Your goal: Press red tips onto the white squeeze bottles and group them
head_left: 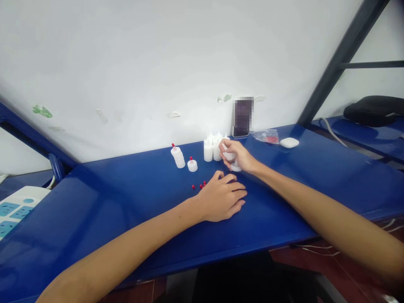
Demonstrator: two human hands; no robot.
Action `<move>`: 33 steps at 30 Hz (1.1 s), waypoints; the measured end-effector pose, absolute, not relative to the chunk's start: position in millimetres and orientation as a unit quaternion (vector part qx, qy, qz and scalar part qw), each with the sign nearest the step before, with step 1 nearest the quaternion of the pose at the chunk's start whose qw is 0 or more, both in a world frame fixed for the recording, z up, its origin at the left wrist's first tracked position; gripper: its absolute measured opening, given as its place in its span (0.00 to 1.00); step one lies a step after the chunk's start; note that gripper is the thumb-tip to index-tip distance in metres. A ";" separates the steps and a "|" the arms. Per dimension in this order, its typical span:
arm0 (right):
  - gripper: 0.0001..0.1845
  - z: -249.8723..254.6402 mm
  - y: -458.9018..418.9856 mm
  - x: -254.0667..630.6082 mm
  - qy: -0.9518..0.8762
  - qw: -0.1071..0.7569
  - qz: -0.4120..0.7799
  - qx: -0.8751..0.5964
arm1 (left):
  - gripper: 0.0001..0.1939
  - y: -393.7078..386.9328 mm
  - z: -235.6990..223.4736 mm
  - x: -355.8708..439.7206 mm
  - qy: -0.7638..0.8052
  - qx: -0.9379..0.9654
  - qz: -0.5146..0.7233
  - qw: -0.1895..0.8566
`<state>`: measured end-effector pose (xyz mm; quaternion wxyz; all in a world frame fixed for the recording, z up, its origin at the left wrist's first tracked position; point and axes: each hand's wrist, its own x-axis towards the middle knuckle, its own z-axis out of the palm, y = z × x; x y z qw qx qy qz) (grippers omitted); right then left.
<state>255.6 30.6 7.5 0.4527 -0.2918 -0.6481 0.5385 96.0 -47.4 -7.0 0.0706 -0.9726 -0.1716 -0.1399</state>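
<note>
My right hand is closed around a small white plastic bottle, which is partly covered by the fingers. Just beneath that hand, a white nozzle cap sits on the blue table. My left hand rests palm down in front, its fingers apart and slightly bent. Several tiny red tip caps lie beside the left wrist, some perhaps hidden by it. Behind my right hand stands a group of white bottles with pointed nozzles.
Left of the bottles are a white ribbed stack and a white nozzle cap with red tip. A phone leans on the wall near a plastic bag and a white rounded case. A power strip is far left.
</note>
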 end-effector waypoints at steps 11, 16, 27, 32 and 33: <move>0.07 6.1 26.8 249.7 -0.641 0.430 0.546 -0.326 | 0.14 -27.2 -7.7 71.2 -0.179 -0.967 -0.140 0.116; 0.11 0.5 22.8 243.9 -0.638 0.475 0.515 -0.322 | 0.15 -28.8 -8.6 70.6 -0.204 -0.960 -0.167 0.097; 0.07 4.0 27.2 249.4 -0.613 0.579 0.435 -0.315 | 0.19 -29.9 -1.2 79.7 -0.187 -0.968 -0.085 0.142; 0.07 2.1 28.8 248.3 -0.611 0.582 0.432 -0.318 | 0.17 -31.1 1.0 78.4 -0.166 -0.971 -0.085 0.149; 0.07 1.9 28.9 248.1 -0.610 0.582 0.432 -0.320 | 0.16 -31.1 1.5 78.5 -0.161 -0.972 -0.084 0.148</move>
